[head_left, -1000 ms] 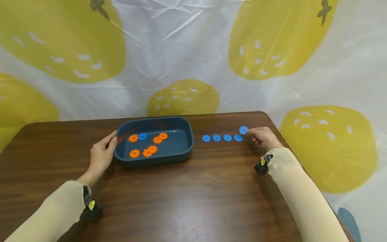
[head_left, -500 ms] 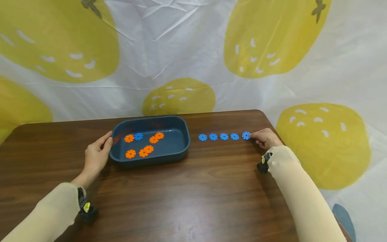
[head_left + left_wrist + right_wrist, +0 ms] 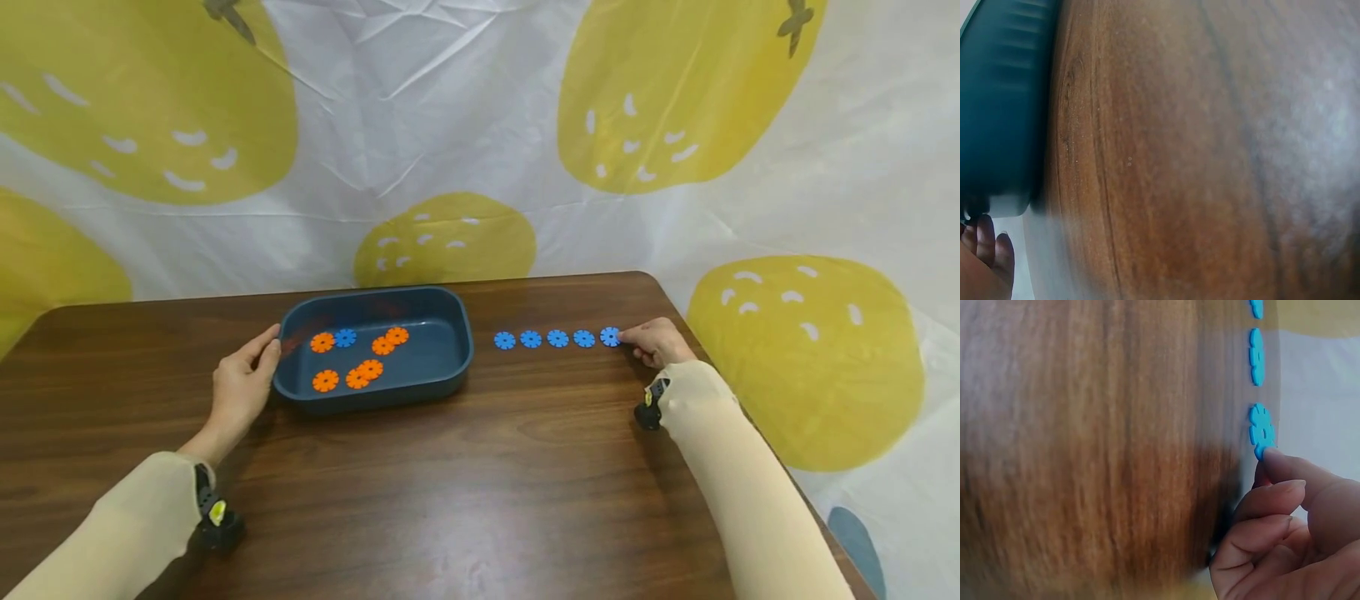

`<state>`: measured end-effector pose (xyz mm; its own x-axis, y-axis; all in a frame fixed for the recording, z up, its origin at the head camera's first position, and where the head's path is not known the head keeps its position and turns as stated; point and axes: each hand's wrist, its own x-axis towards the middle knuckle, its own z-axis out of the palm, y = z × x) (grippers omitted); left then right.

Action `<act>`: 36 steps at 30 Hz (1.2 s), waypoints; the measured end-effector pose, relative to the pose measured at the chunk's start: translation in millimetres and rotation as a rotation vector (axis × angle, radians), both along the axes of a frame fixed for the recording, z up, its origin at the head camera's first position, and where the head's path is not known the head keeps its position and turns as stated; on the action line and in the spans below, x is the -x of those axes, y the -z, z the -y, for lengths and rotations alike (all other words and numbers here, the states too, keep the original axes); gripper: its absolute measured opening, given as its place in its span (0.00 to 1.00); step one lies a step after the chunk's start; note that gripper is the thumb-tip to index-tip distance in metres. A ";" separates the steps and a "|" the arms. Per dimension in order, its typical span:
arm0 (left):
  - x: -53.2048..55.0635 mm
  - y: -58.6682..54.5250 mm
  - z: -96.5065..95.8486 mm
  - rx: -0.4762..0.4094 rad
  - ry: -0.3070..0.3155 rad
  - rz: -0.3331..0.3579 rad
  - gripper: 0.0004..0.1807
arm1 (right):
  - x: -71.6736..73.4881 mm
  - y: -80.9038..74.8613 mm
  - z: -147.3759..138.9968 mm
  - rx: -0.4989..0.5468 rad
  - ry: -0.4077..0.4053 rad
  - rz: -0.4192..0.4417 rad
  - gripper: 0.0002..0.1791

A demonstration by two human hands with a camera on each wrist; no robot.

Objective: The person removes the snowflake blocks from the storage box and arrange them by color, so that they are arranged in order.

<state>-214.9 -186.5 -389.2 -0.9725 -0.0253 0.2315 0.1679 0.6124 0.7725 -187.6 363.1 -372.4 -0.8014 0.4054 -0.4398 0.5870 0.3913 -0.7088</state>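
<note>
pinching one blue disc [image 3: 608,337], our right hand [image 3: 657,342]; gripping the dark tray [image 3: 423,354] by its end, our left hand [image 3: 243,377].

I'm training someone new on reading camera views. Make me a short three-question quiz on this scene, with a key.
1. Counting: how many blue discs make up the row on the table, beside the tray?
2. True or false: no blue disc lies inside the tray.
3. Multiple choice: which disc of the row does the right hand pinch?
A. The one nearest the tray
B. The middle one
C. The one farthest from the tray

Key
1. Five.
2. False; one blue disc lies in the tray, next to an orange disc.
3. C.
</note>
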 end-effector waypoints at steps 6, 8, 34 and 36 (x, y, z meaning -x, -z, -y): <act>1.4 1.4 -0.4 -0.016 0.006 -0.013 0.23 | -1.1 1.9 2.4 -0.030 -0.011 -0.021 0.10; 1.2 1.4 -0.4 -0.024 0.008 -0.017 0.22 | -1.5 2.1 3.0 -0.051 -0.026 -0.027 0.11; 0.8 0.3 -0.4 -0.023 -0.007 -0.009 0.22 | -6.5 2.0 14.1 -0.168 -0.009 -0.075 0.13; 0.6 0.2 -0.9 -0.028 -0.004 -0.010 0.22 | -7.9 3.3 12.6 -0.140 0.001 -0.086 0.15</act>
